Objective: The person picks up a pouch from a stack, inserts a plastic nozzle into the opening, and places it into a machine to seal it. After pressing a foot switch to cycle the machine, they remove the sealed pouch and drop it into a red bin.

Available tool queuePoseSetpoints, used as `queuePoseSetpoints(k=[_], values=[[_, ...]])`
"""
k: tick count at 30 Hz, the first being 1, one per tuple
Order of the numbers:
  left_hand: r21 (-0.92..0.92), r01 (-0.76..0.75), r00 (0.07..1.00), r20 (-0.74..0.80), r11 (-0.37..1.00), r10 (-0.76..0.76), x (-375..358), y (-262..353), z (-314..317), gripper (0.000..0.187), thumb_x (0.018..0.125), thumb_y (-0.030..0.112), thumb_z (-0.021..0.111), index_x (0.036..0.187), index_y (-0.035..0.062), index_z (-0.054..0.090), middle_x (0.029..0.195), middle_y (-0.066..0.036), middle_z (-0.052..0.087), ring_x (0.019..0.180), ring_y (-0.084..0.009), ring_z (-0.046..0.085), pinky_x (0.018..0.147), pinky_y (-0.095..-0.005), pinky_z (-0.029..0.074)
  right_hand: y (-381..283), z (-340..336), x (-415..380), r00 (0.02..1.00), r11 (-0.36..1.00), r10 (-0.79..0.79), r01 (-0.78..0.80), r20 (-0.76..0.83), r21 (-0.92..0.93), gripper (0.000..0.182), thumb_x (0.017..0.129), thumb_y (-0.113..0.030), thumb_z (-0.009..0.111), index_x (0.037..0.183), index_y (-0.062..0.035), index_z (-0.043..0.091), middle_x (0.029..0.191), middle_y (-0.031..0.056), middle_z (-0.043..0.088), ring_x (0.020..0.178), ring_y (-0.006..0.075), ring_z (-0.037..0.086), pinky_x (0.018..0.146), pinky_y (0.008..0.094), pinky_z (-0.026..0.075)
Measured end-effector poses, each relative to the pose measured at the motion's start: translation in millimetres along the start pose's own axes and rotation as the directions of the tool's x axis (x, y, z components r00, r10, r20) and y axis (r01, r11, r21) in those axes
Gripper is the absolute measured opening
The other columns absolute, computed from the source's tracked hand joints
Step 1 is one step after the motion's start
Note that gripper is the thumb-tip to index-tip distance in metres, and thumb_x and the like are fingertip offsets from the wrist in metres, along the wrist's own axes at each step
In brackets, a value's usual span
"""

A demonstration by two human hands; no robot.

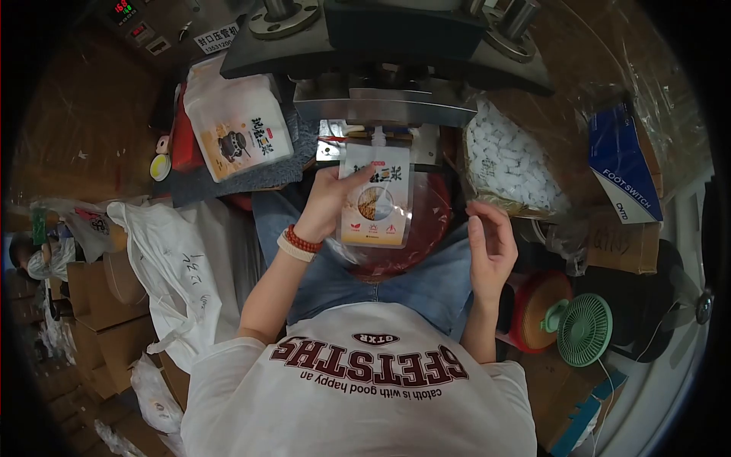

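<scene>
A white spouted pouch [384, 228] with black and red print and a round window stands under the sealing machine's metal jaw. My left hand [329, 199] grips its left side, thumb across the front. The pouch's spout [378, 136] sits at the metal fixture [422, 145] below the jaw. My right hand [493, 247] is raised to the right of the pouch, fingers loosely bent and apart, with nothing visible in it. Just beyond that hand lies a pile of small white plastic pieces [506, 148] in a plastic-lined box.
A stack of printed pouches [240, 126] lies on a grey mat [240, 190] at left. The press [396, 38] spans the top. At right are a blue foot-switch box [620, 160], a green fan [585, 330] and a red round stool [541, 308]. A white sack [183, 282] hangs at left.
</scene>
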State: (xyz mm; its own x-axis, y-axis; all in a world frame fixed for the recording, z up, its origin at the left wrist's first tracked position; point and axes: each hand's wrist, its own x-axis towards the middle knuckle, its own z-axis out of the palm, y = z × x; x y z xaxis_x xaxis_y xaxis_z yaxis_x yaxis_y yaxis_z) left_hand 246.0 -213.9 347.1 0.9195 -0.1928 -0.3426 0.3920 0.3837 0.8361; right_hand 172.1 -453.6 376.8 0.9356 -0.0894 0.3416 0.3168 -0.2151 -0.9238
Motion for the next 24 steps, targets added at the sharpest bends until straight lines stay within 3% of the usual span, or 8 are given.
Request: queuePoseSetpoints(k=[6,13,16,18,20,22,23,24], values=[[-0.067,-0.060,0.998,-0.038,0.996,0.058,21.9,8.7,3.9,0.025,0.088,0.015,0.066,0.098,-0.0071,0.063,0.095,-0.014,0.068,0.080,-0.0176,0.068,0.069,-0.0284,0.056,-0.1,3.2,-23.5,0.986,0.986,0.157,-0.153,-0.062,0.063,0.013,0.090,-0.003,0.059,0.102,0.0029,0.063,0.090,0.0086,0.066,0.082,0.0121,0.061,0.077,0.0231,0.047],[-0.042,0.024,1.000,0.001,0.999,-0.024,27.8,1.6,-3.3,0.029,0.088,0.017,0.066,0.105,-0.0063,0.061,0.099,-0.013,0.068,0.085,-0.0175,0.068,0.072,-0.0285,0.055,16.1,-2.2,-31.6,0.972,0.972,0.235,-0.234,-0.015,0.037,0.015,0.090,-0.005,0.059,0.102,0.0020,0.064,0.084,0.0077,0.068,0.078,0.0114,0.062,0.073,0.0235,0.048],[0.065,-0.006,0.998,-0.067,0.998,0.010,20.6,-0.2,-6.9,0.041,0.094,0.035,0.057,0.110,-0.0026,0.059,0.102,-0.010,0.066,0.089,-0.0135,0.063,0.077,-0.0275,0.050,49.4,-6.1,-33.2,0.968,0.972,0.229,-0.222,0.099,-0.079,0.015,0.091,-0.007,0.058,0.103,0.0006,0.064,0.083,0.0074,0.068,0.077,0.0093,0.062,0.070,0.0224,0.048],[0.016,-0.022,0.981,-0.190,1.000,0.025,11.4,-13.4,-24.2,0.049,0.096,0.045,0.048,0.110,-0.0004,0.060,0.097,-0.009,0.067,0.084,-0.0136,0.063,0.073,-0.0247,0.049,100.8,-4.6,-38.5,0.820,0.868,0.496,-0.476,0.285,-0.141,0.019,0.091,-0.009,0.058,0.107,-0.0018,0.064,0.088,0.0081,0.068,0.084,0.0116,0.062,0.077,0.0234,0.047],[0.212,0.011,0.958,-0.282,0.977,0.051,14.9,-62.6,-65.7,0.050,0.095,0.047,0.046,0.109,0.0009,0.060,0.091,-0.007,0.067,0.082,-0.0176,0.065,0.073,-0.0274,0.049,158.7,4.6,-49.5,0.812,0.887,0.423,-0.279,0.403,-0.369,0.025,0.087,-0.011,0.058,0.110,-0.0043,0.064,0.096,0.0108,0.069,0.085,0.0244,0.066,0.077,0.0307,0.050],[0.328,-0.009,0.958,-0.269,0.945,0.103,23.8,-114.4,-99.7,0.047,0.093,0.044,0.050,0.108,0.0014,0.060,0.088,-0.006,0.067,0.080,-0.0205,0.065,0.074,-0.0296,0.050,192.2,30.7,-53.0,0.720,0.805,0.416,-0.009,0.555,-0.593,0.033,0.086,-0.015,0.056,0.117,-0.0063,0.061,0.115,0.0135,0.063,0.105,0.0314,0.059,0.092,0.0386,0.045],[0.795,-0.073,0.972,-0.079,0.603,0.221,32.8,-144.6,-123.8,0.043,0.091,0.041,0.052,0.109,0.0022,0.061,0.091,-0.010,0.067,0.084,-0.0247,0.065,0.077,-0.0330,0.050,211.8,44.5,-51.6,0.727,0.806,0.415,-0.015,0.547,-0.592,0.033,0.086,-0.015,0.056,0.117,-0.0063,0.061,0.115,0.0135,0.063,0.105,0.0314,0.059,0.092,0.0386,0.045],[0.985,-0.164,0.965,0.147,0.060,0.219,43.2,-166.9,-140.5,0.040,0.089,0.037,0.055,0.109,0.0031,0.061,0.094,-0.013,0.066,0.088,-0.0288,0.064,0.080,-0.0364,0.049,232.4,56.8,-44.4,0.720,0.738,0.266,0.275,0.641,-0.616,0.034,0.087,-0.017,0.054,0.119,-0.0073,0.060,0.120,0.0141,0.060,0.109,0.0309,0.057,0.095,0.0402,0.043]])
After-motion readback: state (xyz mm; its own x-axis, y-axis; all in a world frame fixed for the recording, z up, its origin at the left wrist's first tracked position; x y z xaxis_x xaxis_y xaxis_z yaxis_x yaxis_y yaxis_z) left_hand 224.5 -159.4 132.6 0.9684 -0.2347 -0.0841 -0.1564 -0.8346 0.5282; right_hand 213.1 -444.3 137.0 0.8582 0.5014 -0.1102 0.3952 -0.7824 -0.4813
